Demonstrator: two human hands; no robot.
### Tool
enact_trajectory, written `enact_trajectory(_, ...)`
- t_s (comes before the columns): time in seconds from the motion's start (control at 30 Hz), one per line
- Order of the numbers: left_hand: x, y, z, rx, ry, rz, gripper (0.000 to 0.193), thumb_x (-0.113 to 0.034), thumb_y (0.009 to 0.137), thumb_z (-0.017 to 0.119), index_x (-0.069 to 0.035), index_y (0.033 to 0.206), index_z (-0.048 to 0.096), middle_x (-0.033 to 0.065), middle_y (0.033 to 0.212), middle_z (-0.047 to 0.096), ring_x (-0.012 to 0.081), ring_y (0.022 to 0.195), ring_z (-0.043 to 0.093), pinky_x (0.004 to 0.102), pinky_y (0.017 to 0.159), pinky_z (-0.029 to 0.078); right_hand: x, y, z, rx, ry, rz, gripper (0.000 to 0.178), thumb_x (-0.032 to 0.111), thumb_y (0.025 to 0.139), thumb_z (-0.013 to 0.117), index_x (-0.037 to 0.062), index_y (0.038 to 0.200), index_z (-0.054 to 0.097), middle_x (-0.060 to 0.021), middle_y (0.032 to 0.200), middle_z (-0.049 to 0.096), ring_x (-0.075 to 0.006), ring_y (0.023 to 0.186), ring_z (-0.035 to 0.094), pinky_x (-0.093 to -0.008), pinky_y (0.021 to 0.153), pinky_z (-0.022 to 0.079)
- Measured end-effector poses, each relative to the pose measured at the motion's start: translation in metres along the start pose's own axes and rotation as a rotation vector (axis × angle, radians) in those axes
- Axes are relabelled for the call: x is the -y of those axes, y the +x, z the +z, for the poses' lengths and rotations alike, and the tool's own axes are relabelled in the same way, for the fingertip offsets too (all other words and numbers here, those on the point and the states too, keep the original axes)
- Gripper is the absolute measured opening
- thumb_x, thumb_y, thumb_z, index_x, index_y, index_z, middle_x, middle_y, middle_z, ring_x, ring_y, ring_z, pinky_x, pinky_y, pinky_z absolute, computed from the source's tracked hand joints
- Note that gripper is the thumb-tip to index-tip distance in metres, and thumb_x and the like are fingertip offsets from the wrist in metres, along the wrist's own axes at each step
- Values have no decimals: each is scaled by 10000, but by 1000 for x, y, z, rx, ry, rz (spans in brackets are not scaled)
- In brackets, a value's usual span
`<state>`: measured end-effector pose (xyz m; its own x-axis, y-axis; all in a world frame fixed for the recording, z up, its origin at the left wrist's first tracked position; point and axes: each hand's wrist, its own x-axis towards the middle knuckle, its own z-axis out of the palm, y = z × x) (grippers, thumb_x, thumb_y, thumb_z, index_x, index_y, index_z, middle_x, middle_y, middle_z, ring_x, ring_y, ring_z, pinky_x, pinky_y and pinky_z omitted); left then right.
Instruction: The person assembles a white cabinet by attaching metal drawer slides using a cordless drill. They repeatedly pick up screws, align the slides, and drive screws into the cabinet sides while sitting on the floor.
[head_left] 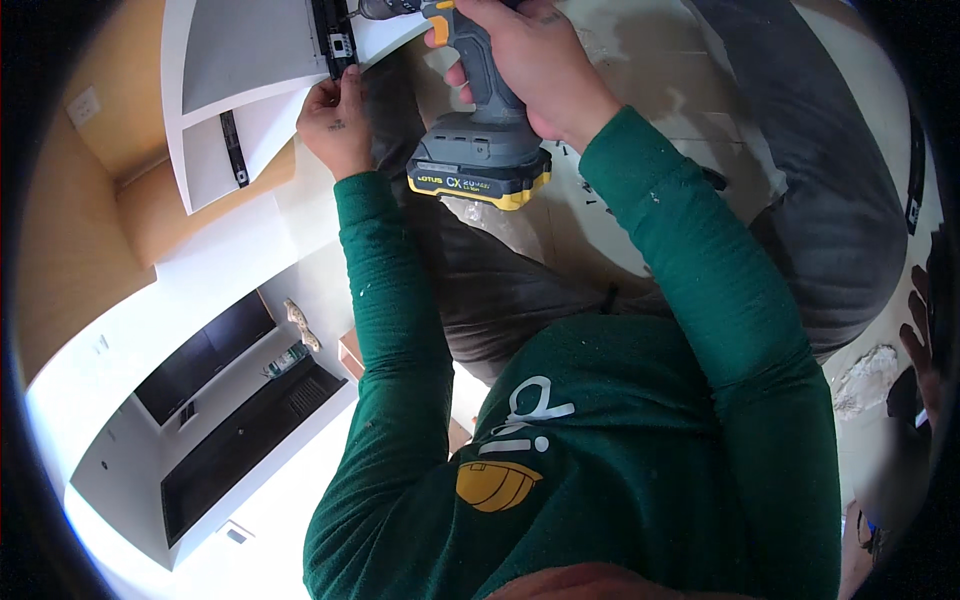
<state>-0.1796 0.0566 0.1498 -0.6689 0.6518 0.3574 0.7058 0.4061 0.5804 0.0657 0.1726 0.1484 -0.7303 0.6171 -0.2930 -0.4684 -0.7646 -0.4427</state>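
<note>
My right hand (545, 65) is wrapped around the grip of a grey and yellow cordless drill (478, 145). The drill's chuck points left, its tip close to a black drawer slide (338, 45) on the white cabinet panel (255, 50). At the near end of that slide, my left hand (338, 125) pinches it between thumb and fingers. A second black drawer slide (234, 148) lies along another white panel surface further left. Whether the drill tip touches a screw is too small to tell.
Small dark screws (590, 195) lie on the pale floor between my legs. Another black rail (914, 185) is at the far right, near another person's hand (918, 325). A wooden panel with a socket (84, 106) stands left. A dark recessed shelf (250, 440) shows at lower left.
</note>
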Motion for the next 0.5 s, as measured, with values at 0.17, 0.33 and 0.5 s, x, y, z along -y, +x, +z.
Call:
enact_trajectory(0.17, -6, -2, -6, -5, 39, -55, 264, -157, 924, 769, 57, 805, 671, 101, 744, 712, 144, 653, 667, 264, 622, 527, 3, 2, 12, -10, -27, 20, 293, 343, 1074, 564, 61, 1000, 594, -34, 837, 640, -132, 556, 598, -290, 477, 502)
enact_trajectory(0.33, -50, -13, -7, 84, -267, -277, 246, -182, 943, 714, 63, 927, 733, 121, 814, 748, 155, 689, 693, 273, 676, 556, 4, 12, 23, -43, -103, 19, 359, 357, 1062, 586, 42, 891, 598, -35, 674, 589, -140, 494, 578, -300, 443, 478)
enact_trajectory(0.5, -75, -15, -4, 312, -557, -346, 340, -164, 996, 598, 81, 1220, 667, 186, 1020, 756, 237, 841, 752, 318, 777, 606, -6, 18, 28, -44, -158, -20, 373, 351, 1058, 594, 29, 869, 604, -40, 653, 583, -143, 494, 588, -299, 436, 467)
